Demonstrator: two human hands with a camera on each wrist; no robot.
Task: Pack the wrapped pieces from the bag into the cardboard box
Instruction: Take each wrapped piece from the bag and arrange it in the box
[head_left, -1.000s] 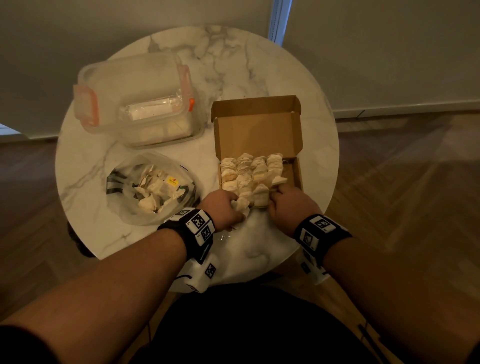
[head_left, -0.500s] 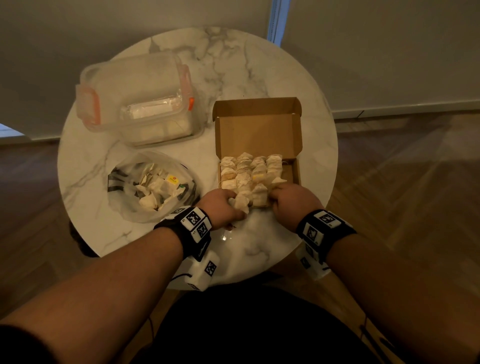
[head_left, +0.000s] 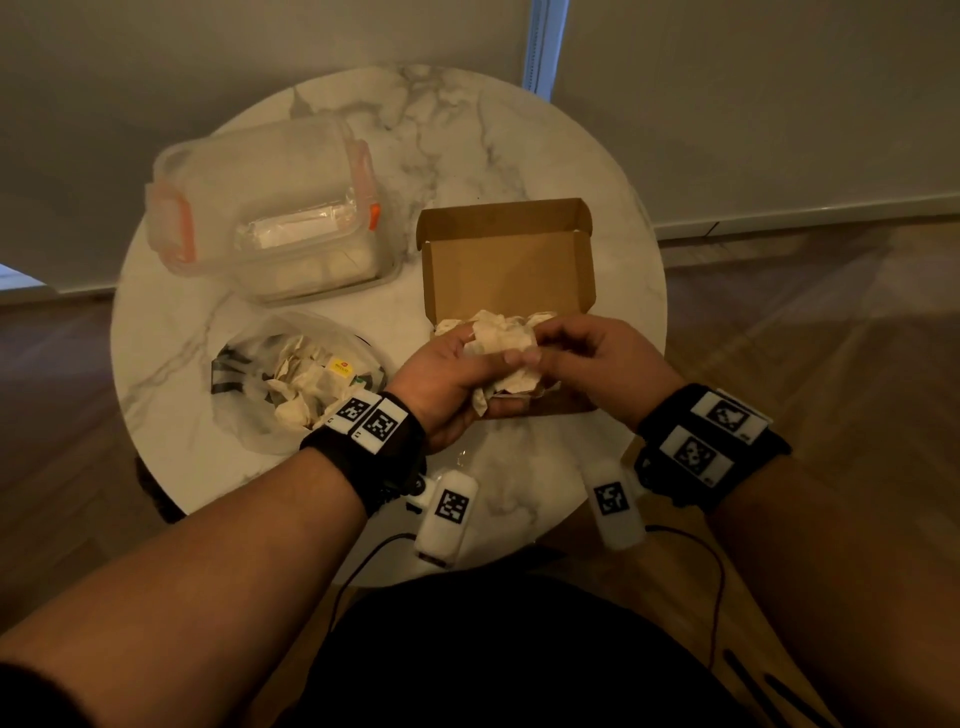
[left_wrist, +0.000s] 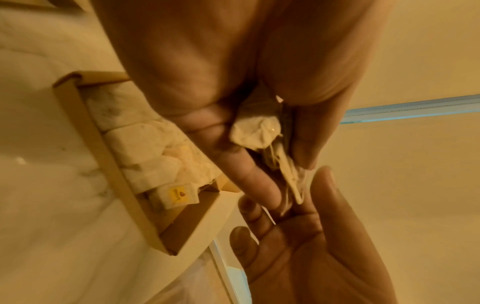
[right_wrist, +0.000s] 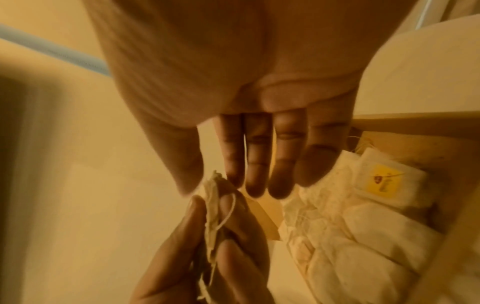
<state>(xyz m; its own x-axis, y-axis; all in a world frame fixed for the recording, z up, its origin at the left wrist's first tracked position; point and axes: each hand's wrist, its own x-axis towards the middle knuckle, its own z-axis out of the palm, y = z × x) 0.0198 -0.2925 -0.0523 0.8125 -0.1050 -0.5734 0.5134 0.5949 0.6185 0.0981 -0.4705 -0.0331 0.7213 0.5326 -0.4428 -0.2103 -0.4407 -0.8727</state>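
Note:
An open cardboard box (head_left: 506, 260) sits on the round marble table (head_left: 519, 150), with rows of wrapped pieces (left_wrist: 135, 142) packed inside. My left hand (head_left: 498, 364) is raised over the box's near end and grips a small bundle of wrapped pieces (head_left: 501, 338) between thumb and fingers. My right hand (head_left: 550, 348) meets it from the right. In the right wrist view its thumb and forefinger pinch the bundle's tip (right_wrist: 214, 183). Left of the box lies the clear bag (head_left: 296, 384) with more pieces inside. My hands hide the box's front rows in the head view.
A clear plastic container (head_left: 270, 208) with orange clips stands at the back left of the table. The table's rim (head_left: 493, 561) is close to my body, with wooden floor around. Wrist-camera cables hang below my arms.
Both hands have lifted from the box's front row, where they were pressing among the pieces. My left hand has turned palm up with a bundle, and my right hand now takes its tip.

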